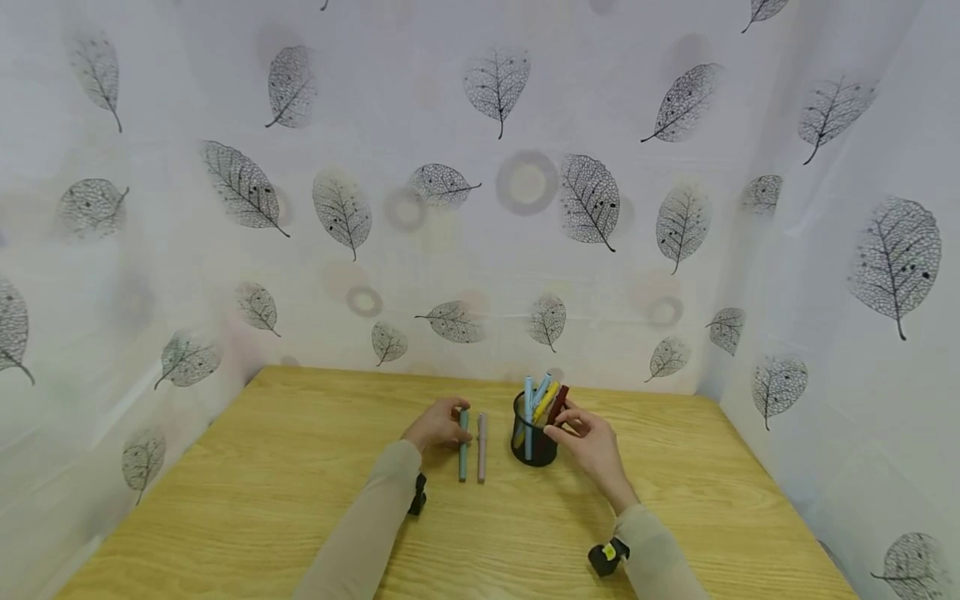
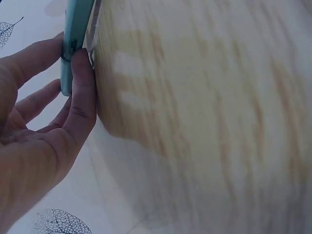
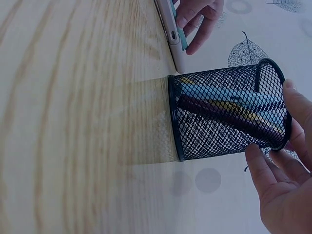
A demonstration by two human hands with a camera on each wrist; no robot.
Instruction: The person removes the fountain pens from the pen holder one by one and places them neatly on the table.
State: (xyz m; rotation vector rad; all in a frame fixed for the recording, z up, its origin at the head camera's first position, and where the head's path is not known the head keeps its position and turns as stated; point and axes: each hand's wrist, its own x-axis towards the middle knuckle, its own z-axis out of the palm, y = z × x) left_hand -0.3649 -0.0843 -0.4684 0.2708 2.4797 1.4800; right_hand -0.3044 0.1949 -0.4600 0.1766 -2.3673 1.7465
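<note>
My left hand [image 1: 438,423] pinches a green pen [image 1: 462,467] between thumb and fingers. In the left wrist view the green pen [image 2: 77,24] crosses the fingertips, close to the tabletop. Just right of it lies a pinkish-grey pen [image 1: 482,454], roughly parallel. A black mesh pen holder [image 1: 546,455] stands upright further right, with light blue, yellow and dark red pens leaning in it. My right hand [image 1: 592,446] grips this holder's upper right side. In the right wrist view, thumb and fingers of the right hand [image 3: 287,180] straddle the mesh holder [image 3: 209,141] near its rim.
Everything stands on a light wooden table [image 1: 262,500]. A pale curtain [image 1: 450,267] printed with dark leaves surrounds its back and sides. Each wrist carries a small black camera, such as the right wrist's black camera [image 1: 604,558].
</note>
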